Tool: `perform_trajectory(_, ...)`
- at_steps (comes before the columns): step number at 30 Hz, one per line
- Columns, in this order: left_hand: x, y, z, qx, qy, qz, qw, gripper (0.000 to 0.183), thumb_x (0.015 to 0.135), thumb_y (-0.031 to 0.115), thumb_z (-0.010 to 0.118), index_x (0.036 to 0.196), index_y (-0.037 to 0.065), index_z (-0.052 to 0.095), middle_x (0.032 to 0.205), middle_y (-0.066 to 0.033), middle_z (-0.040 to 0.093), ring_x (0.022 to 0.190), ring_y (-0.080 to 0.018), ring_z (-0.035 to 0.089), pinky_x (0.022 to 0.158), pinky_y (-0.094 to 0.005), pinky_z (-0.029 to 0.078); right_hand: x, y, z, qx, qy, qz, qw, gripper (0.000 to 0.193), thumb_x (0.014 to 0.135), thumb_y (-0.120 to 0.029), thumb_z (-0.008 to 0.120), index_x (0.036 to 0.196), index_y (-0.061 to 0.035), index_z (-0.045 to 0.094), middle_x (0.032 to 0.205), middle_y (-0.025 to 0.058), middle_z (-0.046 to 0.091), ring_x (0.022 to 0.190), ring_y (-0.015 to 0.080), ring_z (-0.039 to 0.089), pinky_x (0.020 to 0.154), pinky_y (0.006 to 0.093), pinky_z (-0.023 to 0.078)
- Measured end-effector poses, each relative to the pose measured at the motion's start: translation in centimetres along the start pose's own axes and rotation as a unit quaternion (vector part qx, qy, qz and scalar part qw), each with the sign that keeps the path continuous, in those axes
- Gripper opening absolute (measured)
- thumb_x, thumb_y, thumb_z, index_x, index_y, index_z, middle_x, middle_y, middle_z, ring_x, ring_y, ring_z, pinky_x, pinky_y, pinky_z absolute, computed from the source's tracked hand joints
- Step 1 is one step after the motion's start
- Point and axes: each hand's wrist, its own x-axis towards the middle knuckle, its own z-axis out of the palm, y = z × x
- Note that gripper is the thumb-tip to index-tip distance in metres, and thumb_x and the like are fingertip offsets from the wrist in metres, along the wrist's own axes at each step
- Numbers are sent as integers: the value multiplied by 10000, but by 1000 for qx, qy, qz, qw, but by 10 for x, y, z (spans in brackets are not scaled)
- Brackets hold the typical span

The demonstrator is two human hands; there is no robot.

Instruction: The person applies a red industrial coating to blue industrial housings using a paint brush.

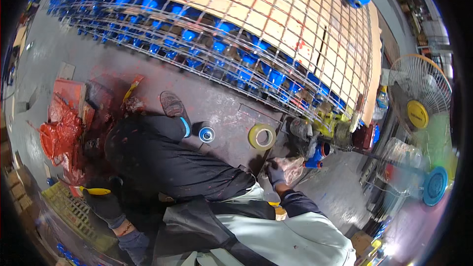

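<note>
Nearest the lens: your pale shirt [290, 239], running along the lower edge, with your black trouser leg [182, 162] stretching across the middle. Your left hand [104, 208], dark-gloved, is closed around a yellow-handled paintbrush [97, 191], its red-stained end pointing left, over a yellowish slatted crate [74, 214]. Your right hand [275, 173], gloved too, is down on a red-smeared rag [292, 171]; finger spread and grip cannot be told. Just beside the rag: a blue pipe fitting [316, 155] with red inside. Near your right hand, a yellow tape roll [253, 137] on the floor. Far left, a paint-caked red bucket [51, 140]. Ahead of you, a wire-mesh rack [276, 7], blue-painted fittings [219, 44] crowded beneath its top
</note>
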Motion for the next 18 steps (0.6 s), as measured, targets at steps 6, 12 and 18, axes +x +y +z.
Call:
perform_trajectory(6,17,-4,36,254,-139,260,921,433,981,261,575,1314,-3,492,1268,-106,577,1151,-243,569,1019,-365,454,-58,126,17,-203,-301,-36,931,320,926,-321,585,1050,-45,690,990,106,704,960,221,647,803,373,510)
perform_trajectory(12,35,25,46,-73,-307,68,946,311,1015,79,460,1316,15,498,1277,-125,588,1105,-246,595,968,-361,497,-63,141,6,-91,-187,-23,978,354,948,-348,545,1089,-52,679,1055,124,690,988,241,640,844,377,503)
perform_trajectory(18,5,-5,72,-51,-68,148,985,234,991,194,523,1161,47,587,1086,-87,647,1064,-232,615,908,-372,514,14,85,14,-36,-139,-94,985,390,970,-376,504,1127,-59,668,1120,142,677,1015,261,634,884,382,495)
